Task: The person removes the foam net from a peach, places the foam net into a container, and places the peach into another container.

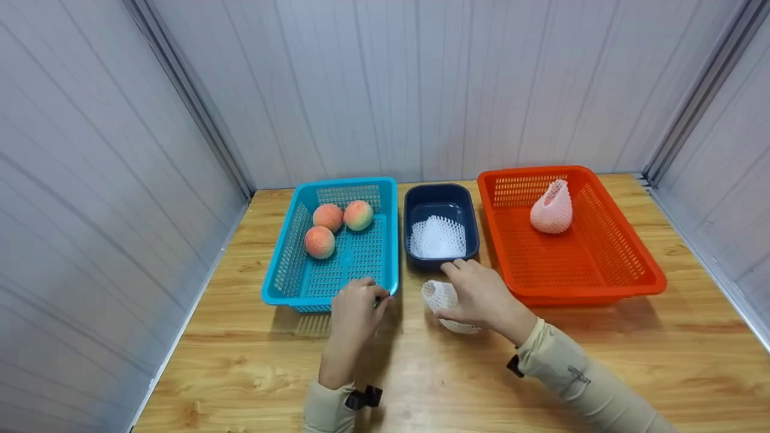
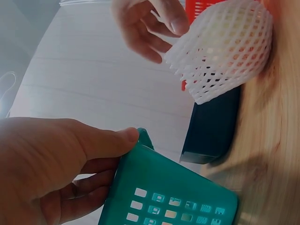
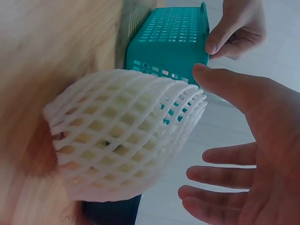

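Note:
On the table between the baskets stands a white foam net sleeve (image 1: 441, 294) with a yellow-green and pinkish peach inside, seen through the mesh in the right wrist view. My right hand (image 1: 484, 297) is over it, fingers straight and spread, the thumb near the net's ragged open end. With thumb and curled fingers, my left hand (image 1: 355, 310) pinches the rim of the blue basket (image 1: 283, 299) at its near right corner. Three peaches, a first peach (image 1: 319, 242), a second peach (image 1: 328, 217) and a third peach (image 1: 358, 215), lie bare in that basket.
A navy tub (image 1: 427, 264) behind the foam net holds white foam nets (image 1: 439, 237). To the right is a red basket (image 1: 559, 264) containing a pinkish netted peach (image 1: 552, 210). Pale panel walls (image 1: 421, 90) enclose the wooden table (image 1: 240, 361) at the back and sides.

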Demonstrator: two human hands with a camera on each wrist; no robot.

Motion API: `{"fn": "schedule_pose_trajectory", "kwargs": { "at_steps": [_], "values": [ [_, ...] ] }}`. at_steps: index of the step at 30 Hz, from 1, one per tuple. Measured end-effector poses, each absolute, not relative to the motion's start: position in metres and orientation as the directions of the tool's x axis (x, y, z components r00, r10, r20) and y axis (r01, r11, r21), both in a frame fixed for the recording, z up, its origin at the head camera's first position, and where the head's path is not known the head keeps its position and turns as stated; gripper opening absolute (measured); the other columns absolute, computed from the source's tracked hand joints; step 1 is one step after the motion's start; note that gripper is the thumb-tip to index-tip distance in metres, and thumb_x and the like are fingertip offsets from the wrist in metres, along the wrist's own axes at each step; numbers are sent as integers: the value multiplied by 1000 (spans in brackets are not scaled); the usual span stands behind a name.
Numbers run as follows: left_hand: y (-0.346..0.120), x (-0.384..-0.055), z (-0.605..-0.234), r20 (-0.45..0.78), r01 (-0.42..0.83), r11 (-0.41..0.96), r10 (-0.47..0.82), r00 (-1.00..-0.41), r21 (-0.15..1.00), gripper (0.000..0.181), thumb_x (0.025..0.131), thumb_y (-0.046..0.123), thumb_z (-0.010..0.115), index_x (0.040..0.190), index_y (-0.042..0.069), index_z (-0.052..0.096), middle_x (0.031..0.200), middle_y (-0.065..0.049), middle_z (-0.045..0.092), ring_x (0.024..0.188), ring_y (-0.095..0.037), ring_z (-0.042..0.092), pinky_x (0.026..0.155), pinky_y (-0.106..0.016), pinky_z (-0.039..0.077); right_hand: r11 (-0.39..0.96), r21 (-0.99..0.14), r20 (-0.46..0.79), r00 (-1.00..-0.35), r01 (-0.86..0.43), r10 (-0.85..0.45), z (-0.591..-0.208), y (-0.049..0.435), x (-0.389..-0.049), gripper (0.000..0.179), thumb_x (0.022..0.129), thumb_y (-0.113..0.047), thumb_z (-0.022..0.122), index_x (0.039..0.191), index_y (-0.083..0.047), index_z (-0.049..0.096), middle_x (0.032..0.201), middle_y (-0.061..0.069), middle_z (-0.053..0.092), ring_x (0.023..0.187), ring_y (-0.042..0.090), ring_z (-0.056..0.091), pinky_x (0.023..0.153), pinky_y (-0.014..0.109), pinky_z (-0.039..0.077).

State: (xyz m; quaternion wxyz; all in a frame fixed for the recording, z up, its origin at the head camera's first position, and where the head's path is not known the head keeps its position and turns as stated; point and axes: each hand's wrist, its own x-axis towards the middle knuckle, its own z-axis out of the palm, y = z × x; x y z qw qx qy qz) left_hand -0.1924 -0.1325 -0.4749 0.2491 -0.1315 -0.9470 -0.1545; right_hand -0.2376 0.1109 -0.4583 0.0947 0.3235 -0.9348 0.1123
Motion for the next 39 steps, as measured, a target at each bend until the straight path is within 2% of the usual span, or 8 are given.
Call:
{"fn": "schedule_pose_trajectory", "kwargs": {
  "at_steps": [6,12,20,26,32,39],
  "values": [
    [-131,-192,-477,523,328,919,173,-835,219,7,74,17,84,76,16,77,73,5,60,68,-20,61,55,-36,51,820,-61,133,-818,-570,-559,-458,98,-240,81,59,-65,80,110,-5,59,93,9,58,83,29,56,65,44,51],
    [-131,-192,-478,533,318,922,158,-831,222,8,74,19,85,75,17,77,73,5,60,67,-20,61,55,-36,50,834,-15,14,-834,-552,-552,-465,86,-244,81,60,-62,83,109,-3,59,93,12,57,82,32,55,64,45,50],
    [-130,-192,-477,539,320,919,153,-828,230,8,74,19,85,75,17,77,74,6,60,69,-20,61,55,-35,50,846,60,-69,-847,-530,-526,-475,77,-249,77,63,-54,83,111,1,58,93,17,57,81,33,55,64,45,50],
    [-129,-193,-479,542,326,914,151,-827,243,9,73,17,86,75,16,77,74,5,59,69,-20,60,55,-36,50,838,142,-112,-850,-527,-515,-478,80,-247,80,57,-57,85,106,0,59,87,17,54,77,34,55,62,43,50],
    [-131,-193,-481,546,326,917,156,-823,230,9,73,17,86,75,17,77,72,5,58,70,-20,60,54,-36,50,848,72,-99,-850,-525,-518,-482,91,-243,74,57,-50,87,106,-1,61,90,17,56,81,35,54,64,47,50],
    [-132,-192,-484,542,319,919,151,-827,230,9,74,18,85,76,18,77,75,6,59,72,-19,60,55,-35,50,843,-54,-34,-842,-536,-538,-491,107,-242,66,63,-41,82,112,-3,60,99,17,58,86,38,54,67,50,49]
  ]
}}
